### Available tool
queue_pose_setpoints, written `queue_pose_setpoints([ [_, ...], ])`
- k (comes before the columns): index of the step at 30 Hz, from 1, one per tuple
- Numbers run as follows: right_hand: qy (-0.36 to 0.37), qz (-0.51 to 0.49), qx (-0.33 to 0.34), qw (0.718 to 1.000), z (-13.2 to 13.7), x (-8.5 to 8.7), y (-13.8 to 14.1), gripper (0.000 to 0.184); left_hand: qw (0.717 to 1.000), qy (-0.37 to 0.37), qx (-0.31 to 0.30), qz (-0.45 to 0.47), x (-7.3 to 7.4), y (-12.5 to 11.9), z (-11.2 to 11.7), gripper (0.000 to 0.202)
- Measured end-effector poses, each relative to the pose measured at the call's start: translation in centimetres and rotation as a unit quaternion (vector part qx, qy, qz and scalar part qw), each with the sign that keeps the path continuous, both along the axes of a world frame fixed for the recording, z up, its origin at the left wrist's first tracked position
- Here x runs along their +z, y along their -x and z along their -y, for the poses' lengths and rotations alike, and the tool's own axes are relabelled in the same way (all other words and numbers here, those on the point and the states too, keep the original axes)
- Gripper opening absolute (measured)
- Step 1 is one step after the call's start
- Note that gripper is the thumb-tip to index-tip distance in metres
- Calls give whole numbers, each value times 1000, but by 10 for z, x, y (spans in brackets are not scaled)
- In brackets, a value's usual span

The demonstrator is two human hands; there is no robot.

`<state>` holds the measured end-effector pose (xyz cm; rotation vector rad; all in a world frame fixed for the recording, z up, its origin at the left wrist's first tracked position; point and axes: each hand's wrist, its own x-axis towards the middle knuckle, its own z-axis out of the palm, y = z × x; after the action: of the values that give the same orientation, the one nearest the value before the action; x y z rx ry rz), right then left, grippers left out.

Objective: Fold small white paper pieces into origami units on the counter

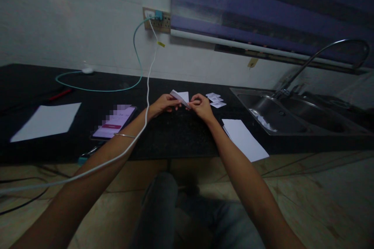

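Note:
Over the black counter (175, 136) both my hands hold a small folded piece of white paper (181, 97). My left hand (163, 105) pinches its left side with fingers closed. My right hand (201, 107) pinches its right end, fingers curled. Just right of my hands lie a few small folded white paper pieces (215, 100) on the counter.
A lit phone (113, 122) lies left of my hands, a white cable (147, 85) running from the wall socket (156, 19) across my left arm. White sheets lie at far left (46, 120) and near right (244, 140). A steel sink (280, 114) with tap sits right.

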<state>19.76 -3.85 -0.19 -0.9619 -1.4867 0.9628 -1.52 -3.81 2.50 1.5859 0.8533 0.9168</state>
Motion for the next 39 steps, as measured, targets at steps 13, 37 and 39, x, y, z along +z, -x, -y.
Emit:
queue_pose_setpoints([
  [13,-144,73,-140,977,4,8,-1,26,980,-98,170,25,-10,1,-15,31],
  [37,-14,-21,-49,998,-11,-11,5,34,990,-104,95,4,-6,-10,-5,32],
  [39,-11,-21,-45,999,-11,-12,5,32,990,-104,93,3,-6,-10,-5,32],
])
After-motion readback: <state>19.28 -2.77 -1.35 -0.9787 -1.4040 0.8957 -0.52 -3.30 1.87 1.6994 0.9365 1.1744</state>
